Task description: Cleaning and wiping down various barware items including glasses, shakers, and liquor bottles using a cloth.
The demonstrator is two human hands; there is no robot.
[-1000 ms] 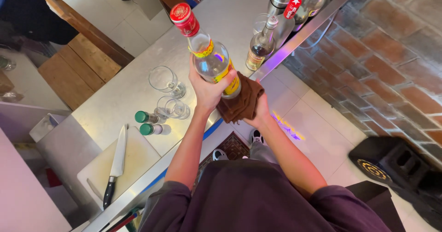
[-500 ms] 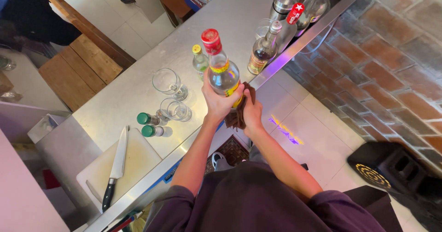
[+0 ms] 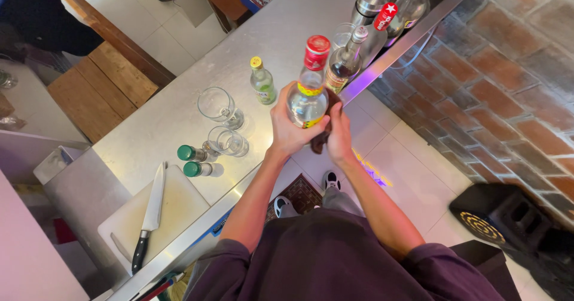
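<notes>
While our left hand (image 3: 291, 126) wraps around the body of a clear bottle (image 3: 306, 98) with a red cap, fingers curled tight on the glass, our right hand (image 3: 339, 135) presses a dark brown cloth (image 3: 321, 139) against the bottle's far side, fingers closed over the cloth. We hold the bottle upright above the near edge of the steel counter (image 3: 179, 115), just past its lip, over the tiled floor (image 3: 388, 163).

Just beyond the bottle, near the counter's right edge, stands a clear bottle with a silver pourer (image 3: 345, 62), and behind it, toward the far right corner, a cluster of further bottles, one with a red cap bearing a white star (image 3: 385, 16), next to a steel shaker (image 3: 371, 1). To the left of our held bottle a small bottle with a yellow cap (image 3: 261, 83) stands alone on the counter. Further left we see two empty glasses: a stemmed one (image 3: 219, 107) and a shorter tumbler (image 3: 227, 141) nearer the edge. Beside the tumbler lie two small green-capped bottles (image 3: 192, 160). At the counter's near left corner sits a white cutting board (image 3: 173, 211) with a black-handled knife (image 3: 150, 214) lying on it. Below us our shoes (image 3: 332, 180) rest by a patterned mat (image 3: 302, 194).
</notes>
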